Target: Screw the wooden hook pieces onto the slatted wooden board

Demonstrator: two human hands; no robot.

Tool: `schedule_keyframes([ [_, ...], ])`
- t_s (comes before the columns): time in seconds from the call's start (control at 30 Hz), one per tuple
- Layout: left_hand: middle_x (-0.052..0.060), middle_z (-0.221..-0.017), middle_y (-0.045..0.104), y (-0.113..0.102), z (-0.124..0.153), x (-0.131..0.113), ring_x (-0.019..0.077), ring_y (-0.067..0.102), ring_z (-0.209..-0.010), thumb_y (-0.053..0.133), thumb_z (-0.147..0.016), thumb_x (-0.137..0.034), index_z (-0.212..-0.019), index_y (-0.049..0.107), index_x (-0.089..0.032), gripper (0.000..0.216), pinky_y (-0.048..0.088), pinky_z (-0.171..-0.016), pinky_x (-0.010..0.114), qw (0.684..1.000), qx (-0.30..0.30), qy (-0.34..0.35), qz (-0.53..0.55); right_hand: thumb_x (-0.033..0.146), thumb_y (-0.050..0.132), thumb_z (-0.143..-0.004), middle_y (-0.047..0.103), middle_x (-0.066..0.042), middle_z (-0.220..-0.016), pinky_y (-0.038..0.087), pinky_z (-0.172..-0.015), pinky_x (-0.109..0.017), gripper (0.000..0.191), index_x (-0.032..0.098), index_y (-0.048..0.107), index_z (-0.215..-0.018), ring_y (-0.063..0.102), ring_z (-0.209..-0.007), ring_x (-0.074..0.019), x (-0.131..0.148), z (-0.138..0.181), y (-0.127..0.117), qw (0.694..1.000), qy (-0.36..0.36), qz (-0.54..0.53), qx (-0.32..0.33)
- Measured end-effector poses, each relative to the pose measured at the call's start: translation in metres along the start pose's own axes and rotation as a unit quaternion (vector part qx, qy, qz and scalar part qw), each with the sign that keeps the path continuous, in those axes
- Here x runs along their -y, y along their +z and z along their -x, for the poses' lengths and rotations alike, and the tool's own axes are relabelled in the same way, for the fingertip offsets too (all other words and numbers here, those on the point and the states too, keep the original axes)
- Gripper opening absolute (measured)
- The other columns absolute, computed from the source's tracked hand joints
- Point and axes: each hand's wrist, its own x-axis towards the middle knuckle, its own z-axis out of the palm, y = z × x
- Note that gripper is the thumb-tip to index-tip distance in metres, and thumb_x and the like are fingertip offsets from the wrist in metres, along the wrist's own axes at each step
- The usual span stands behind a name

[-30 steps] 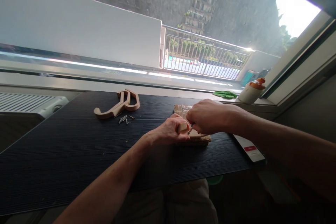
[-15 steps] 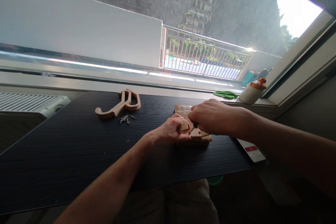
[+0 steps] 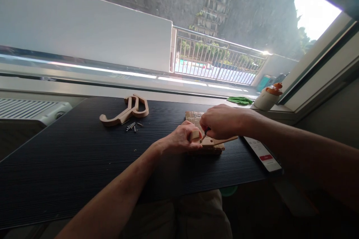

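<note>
- Closest to us, our trousered lap point(image 3: 200, 209) shows below the edge of the dark table point(image 3: 70, 164).
- To our right, a phone point(image 3: 263, 155) lies face up, lit, partly under our right forearm.
- Our left hand point(image 3: 185, 137) is clamped on a pale wooden piece point(image 3: 208, 141), which rests on a cardboard pad point(image 3: 193, 116) and has a dark hole in it.
- Our right hand point(image 3: 221, 121) is closed round a screwdriver point(image 3: 204, 135), its shaft slanting down to the wood beside our left fingers.
- Leftward we see loose screws point(image 3: 131, 126), then wooden hooks point(image 3: 127, 115) just behind them.
- Beyond, a green cloth point(image 3: 239, 100) lies near a white pot point(image 3: 265, 99) on the sill.
- Outside, we see a metal railing point(image 3: 218, 58).
</note>
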Motion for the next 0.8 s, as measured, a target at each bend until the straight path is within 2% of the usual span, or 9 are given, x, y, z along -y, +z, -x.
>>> schedule_keyframes([
  [0.3, 0.002, -0.086, 0.062, 0.0, 0.0, -0.001, 0.0199, 0.046, -0.097, 0.065, -0.065, -0.03, -0.081, 0.064, -0.019, 0.019, 0.038, -0.084, 0.028, 1.0, -0.009, 0.001, 0.002, 0.027, 0.053, -0.07, 0.064, -0.006, -0.073, 0.033, -0.056, -0.026, 0.022, 0.016, 0.068, -0.082, 0.053, -0.063, -0.0153, -0.01, -0.008, 0.007, 0.999, 0.005, -0.014, 0.044],
  [0.53, 0.002, -0.087, 0.06, 0.001, 0.0, 0.0, 0.0189, 0.045, -0.097, 0.063, -0.066, -0.032, -0.081, 0.063, -0.018, 0.02, 0.038, -0.084, 0.027, 1.0, -0.003, -0.001, 0.003, 0.023, 0.056, -0.07, 0.065, -0.008, -0.087, 0.033, -0.06, -0.026, 0.03, 0.018, 0.065, -0.098, 0.056, -0.073, -0.0179, -0.005, 0.008, 0.004, 1.0, 0.015, -0.017, 0.004],
  [0.7, 0.002, -0.084, 0.057, 0.001, 0.0, 0.001, 0.0189, 0.046, -0.095, 0.063, -0.064, -0.031, -0.071, 0.059, -0.017, 0.016, 0.038, -0.081, 0.027, 1.0, -0.009, -0.005, 0.002, 0.015, 0.053, -0.071, 0.064, -0.008, -0.08, 0.032, -0.059, -0.025, 0.018, 0.015, 0.065, -0.084, 0.056, -0.071, -0.0162, 0.005, 0.009, -0.001, 1.0, -0.01, 0.002, -0.013],
  [0.8, 0.003, -0.081, 0.055, 0.001, 0.0, 0.002, 0.0191, 0.047, -0.091, 0.063, -0.064, -0.034, -0.061, 0.054, -0.016, 0.02, 0.039, -0.077, 0.028, 1.0, -0.012, -0.011, -0.011, 0.017, 0.052, -0.072, 0.064, -0.009, -0.081, 0.031, -0.057, -0.025, 0.019, 0.015, 0.065, -0.086, 0.057, -0.072, -0.0173, 0.01, 0.005, -0.001, 0.999, -0.017, 0.015, -0.031],
])
